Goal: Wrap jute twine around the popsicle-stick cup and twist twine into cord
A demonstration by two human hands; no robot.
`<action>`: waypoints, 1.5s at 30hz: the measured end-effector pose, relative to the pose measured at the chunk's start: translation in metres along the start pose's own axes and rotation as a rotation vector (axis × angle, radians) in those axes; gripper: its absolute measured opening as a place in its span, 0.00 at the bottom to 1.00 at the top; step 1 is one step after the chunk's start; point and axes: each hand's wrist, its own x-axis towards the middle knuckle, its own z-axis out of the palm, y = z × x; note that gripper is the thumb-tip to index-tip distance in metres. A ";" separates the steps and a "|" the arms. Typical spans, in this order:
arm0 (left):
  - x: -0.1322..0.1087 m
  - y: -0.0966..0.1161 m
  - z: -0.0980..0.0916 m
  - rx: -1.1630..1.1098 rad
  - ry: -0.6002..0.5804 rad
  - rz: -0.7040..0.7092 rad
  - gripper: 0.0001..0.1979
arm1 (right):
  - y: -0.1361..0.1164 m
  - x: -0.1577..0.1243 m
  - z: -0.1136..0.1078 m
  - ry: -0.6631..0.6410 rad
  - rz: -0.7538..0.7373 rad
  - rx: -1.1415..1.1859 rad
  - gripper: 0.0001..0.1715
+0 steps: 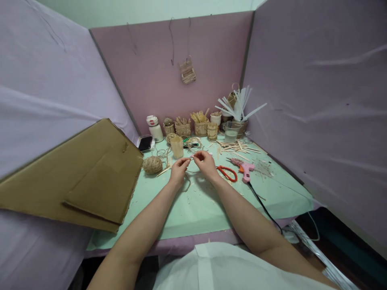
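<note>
My left hand (179, 171) and my right hand (204, 163) meet above the middle of the table, fingertips pinched close together. Between them is a short piece of twine, mostly covered by the fingers. A loose length of twine (188, 185) curves down beside my left hand onto the green tabletop. Just beyond the hands stands a pale cup of craft sticks (177, 147). The ball of twine (152, 165) lies to the left. Red-handled scissors (227, 174) rest right of my right hand, partly hidden by it. Farther right lies a pink glue gun (246, 169).
Cardboard sheets (90, 181) lean along the left side. At the back stand a white bottle (155, 131), stick-filled baskets (201, 128) and a pot of glue sticks (242, 127). Loose wooden sticks (238, 147) are scattered at back right. The glue gun's black cord (266, 209) runs off the front edge.
</note>
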 end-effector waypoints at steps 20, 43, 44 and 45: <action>-0.007 0.008 0.004 0.106 0.006 0.103 0.09 | 0.000 -0.002 0.001 -0.062 0.058 -0.075 0.06; -0.005 0.007 0.002 -0.024 -0.167 -0.053 0.13 | -0.001 -0.001 0.002 -0.115 0.085 0.010 0.07; -0.005 0.008 0.003 0.040 -0.171 -0.018 0.13 | -0.001 -0.001 0.001 -0.109 0.086 -0.003 0.07; -0.005 0.008 0.003 0.102 -0.173 0.013 0.12 | -0.001 -0.001 0.001 -0.104 0.085 -0.016 0.07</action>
